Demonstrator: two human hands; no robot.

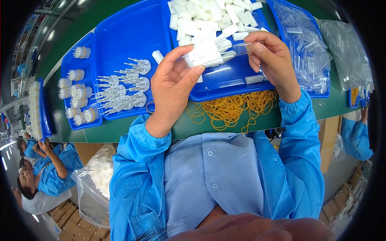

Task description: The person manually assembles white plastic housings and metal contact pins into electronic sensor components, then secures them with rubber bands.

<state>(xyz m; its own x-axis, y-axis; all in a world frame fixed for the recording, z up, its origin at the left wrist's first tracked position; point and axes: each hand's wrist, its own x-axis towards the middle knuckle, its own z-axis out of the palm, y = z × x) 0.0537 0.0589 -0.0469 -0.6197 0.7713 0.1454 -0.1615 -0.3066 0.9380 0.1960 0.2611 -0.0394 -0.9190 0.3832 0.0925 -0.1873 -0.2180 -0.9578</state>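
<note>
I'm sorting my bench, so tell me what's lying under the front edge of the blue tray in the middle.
A heap of yellow rubber bands lies on the green table and runs under the blue tray. How far they reach beneath it is hidden.

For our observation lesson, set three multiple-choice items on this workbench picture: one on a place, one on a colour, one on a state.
1. Where does the heap of rubber bands lie?
A. on the green table, at its near edge
B. inside a tray
C. on the floor

2. What colour are the trays?
A. red
B. blue
C. grey

3. What is the left hand doing?
A. resting flat
B. hanging empty
C. gripping a bundle of white pieces

Answers: 1 A, the yellow bands lie on bare table before the trays. 2 B, every tray is blue. 3 C, its fingers close around the bundle.
</note>
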